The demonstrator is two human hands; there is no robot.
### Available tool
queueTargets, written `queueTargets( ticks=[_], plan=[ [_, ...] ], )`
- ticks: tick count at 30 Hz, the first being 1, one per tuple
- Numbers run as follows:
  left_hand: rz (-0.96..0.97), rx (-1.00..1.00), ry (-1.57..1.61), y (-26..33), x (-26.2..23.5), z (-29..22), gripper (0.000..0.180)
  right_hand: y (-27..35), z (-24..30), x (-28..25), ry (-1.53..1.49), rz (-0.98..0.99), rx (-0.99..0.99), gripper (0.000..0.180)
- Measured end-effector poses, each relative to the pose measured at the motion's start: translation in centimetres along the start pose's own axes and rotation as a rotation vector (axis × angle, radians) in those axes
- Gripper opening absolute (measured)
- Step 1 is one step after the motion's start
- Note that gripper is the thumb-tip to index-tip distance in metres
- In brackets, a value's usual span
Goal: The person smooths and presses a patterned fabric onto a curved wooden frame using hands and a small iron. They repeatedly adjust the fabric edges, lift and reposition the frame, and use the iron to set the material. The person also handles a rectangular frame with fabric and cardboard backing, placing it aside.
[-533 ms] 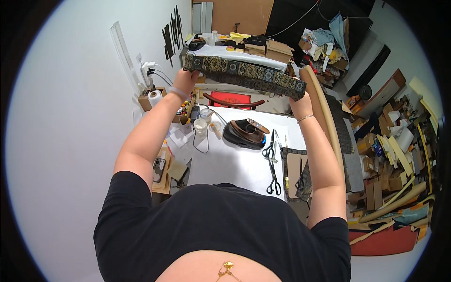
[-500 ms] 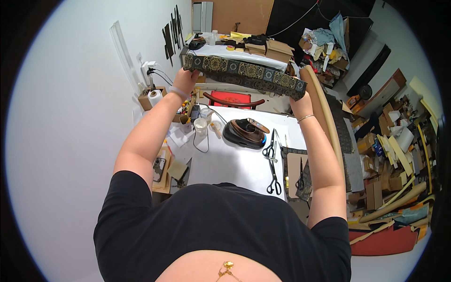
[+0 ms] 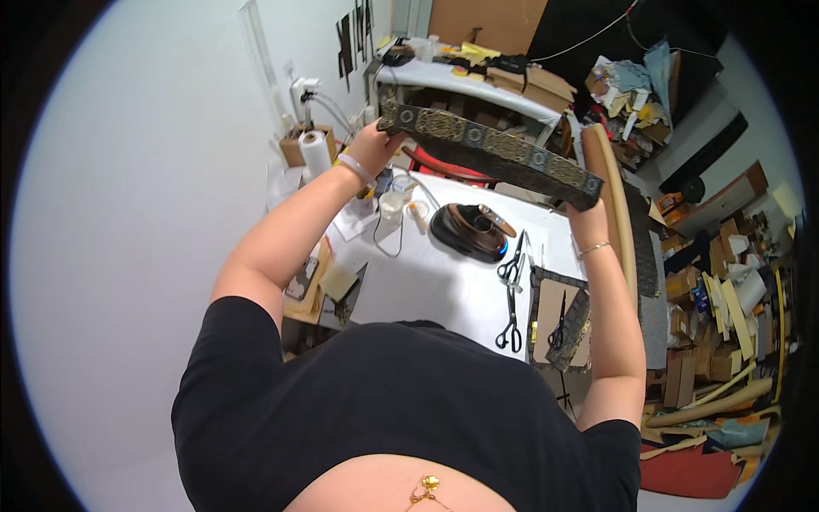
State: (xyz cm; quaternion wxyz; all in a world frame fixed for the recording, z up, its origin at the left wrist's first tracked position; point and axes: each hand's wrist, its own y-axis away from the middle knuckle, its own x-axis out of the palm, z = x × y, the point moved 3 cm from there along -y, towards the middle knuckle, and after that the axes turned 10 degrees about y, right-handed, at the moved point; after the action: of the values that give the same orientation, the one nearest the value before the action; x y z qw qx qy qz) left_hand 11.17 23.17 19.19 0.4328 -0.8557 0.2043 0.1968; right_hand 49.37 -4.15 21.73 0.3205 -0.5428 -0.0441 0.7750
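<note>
A long dark strip of patterned fabric (image 3: 490,152) with gold medallions stretches in the air above the white table (image 3: 444,286). My left hand (image 3: 373,143) grips its far left end. My right hand (image 3: 587,218) holds the right end from below, mostly hidden behind the strip. Under the strip on the table rests a dark clothes iron (image 3: 469,231). Beside it lie two pairs of black scissors, the larger (image 3: 511,311) nearer me and the smaller (image 3: 514,260) by the iron.
A tan board wrapped in patterned fabric (image 3: 559,324) lies at the table's right edge. A white roll (image 3: 316,154) and small cups (image 3: 392,205) stand at the left. A long padded tan roll (image 3: 616,213) runs along the right. Boxes and scraps (image 3: 725,290) crowd the floor at right.
The strip has tilted, its right end now lower and nearer to me. Both hands still hold its ends.
</note>
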Motion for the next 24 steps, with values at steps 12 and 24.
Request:
queueTargets(
  ticks=[12,24],
  plan=[
    [0.154,-0.315,0.126,16.2,2.5,-2.6,0.017,14.7,-1.6,4.1,0.002,0.16,-0.186,0.02],
    [0.09,-0.878,0.174,37.5,9.1,3.5,0.022,29.7,-5.7,17.0,0.033,0.497,0.517,0.024]
  ],
)
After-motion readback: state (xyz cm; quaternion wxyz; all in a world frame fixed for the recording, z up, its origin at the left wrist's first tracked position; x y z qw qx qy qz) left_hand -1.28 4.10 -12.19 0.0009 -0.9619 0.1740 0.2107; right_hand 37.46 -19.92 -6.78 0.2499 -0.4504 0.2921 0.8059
